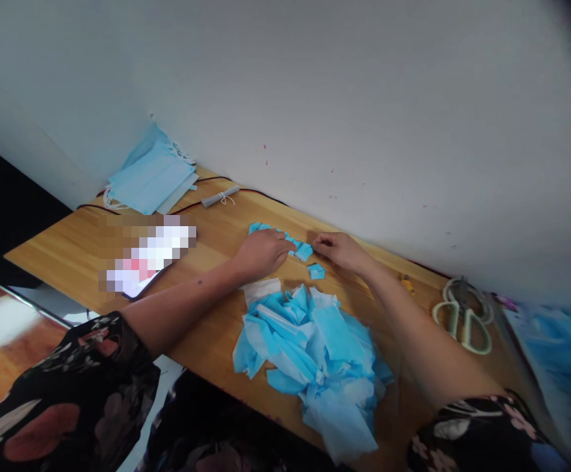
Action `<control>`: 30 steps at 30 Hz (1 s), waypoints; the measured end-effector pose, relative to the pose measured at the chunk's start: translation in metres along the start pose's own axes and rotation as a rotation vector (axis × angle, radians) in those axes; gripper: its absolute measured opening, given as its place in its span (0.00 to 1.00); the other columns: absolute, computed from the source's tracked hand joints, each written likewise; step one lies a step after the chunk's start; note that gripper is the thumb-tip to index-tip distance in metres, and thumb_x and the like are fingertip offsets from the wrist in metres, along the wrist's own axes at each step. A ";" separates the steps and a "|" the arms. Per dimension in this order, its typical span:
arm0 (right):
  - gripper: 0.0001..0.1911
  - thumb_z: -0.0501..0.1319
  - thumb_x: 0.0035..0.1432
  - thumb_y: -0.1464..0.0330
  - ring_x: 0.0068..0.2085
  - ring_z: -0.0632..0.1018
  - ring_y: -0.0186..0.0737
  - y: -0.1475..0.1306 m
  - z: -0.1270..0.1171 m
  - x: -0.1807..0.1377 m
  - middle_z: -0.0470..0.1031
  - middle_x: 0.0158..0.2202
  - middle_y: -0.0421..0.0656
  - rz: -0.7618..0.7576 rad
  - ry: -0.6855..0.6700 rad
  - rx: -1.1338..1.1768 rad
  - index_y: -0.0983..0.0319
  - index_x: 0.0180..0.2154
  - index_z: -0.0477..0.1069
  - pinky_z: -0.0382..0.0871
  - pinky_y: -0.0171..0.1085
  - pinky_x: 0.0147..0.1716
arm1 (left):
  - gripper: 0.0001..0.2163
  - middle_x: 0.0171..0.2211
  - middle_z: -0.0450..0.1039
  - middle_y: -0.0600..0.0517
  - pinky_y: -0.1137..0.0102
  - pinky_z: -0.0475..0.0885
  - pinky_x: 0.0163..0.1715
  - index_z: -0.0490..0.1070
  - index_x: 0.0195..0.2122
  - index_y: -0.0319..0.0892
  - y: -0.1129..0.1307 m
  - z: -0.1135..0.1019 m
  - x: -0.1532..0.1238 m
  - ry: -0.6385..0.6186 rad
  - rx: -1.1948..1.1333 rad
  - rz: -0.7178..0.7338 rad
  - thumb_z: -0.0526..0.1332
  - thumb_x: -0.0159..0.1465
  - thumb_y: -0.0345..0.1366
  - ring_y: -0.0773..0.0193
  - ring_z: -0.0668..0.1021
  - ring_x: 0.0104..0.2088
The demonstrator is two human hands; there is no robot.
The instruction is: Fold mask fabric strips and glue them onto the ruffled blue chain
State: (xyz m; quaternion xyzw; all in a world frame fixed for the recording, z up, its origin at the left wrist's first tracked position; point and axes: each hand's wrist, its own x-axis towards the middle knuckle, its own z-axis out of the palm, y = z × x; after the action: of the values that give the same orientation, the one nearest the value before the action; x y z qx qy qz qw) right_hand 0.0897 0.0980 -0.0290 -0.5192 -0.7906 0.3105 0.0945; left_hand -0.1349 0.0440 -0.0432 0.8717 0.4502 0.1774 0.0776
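Note:
A row of small folded pieces of blue mask fabric (303,251) lies on the wooden table near the wall. My left hand (261,254) is over it, fingers curled down onto the pieces and covering the middle of the row. At the right end of the row is my right hand (337,249), its thumb and fingers closed in a pinch; whether anything is between them is hidden. One loose folded blue piece (316,271) lies just below the row. Closer to me spreads a crumpled heap of cut blue and white mask fabric (309,341).
Flat blue face masks (152,174) are stacked at the far left, beside a tied bundle of grey strips (220,196). A lit phone (147,262) stands at the left. Scissors (462,321) with pale handles lie right, near a bag of blue material (555,354). A wall (364,118) bounds the table.

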 end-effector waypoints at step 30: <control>0.16 0.53 0.62 0.63 0.30 0.77 0.40 -0.005 -0.006 -0.004 0.79 0.32 0.49 0.189 0.074 0.059 0.63 0.31 0.76 0.68 0.36 0.29 | 0.17 0.38 0.78 0.46 0.67 0.68 0.36 0.77 0.49 0.46 0.006 0.012 0.004 -0.123 0.078 -0.073 0.50 0.66 0.34 0.56 0.77 0.42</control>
State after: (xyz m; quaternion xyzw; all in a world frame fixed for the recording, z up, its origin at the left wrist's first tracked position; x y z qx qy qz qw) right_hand 0.0902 0.0953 -0.0204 -0.5997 -0.7244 0.3219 0.1092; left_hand -0.1233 0.0437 -0.0515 0.8663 0.4826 0.1032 0.0776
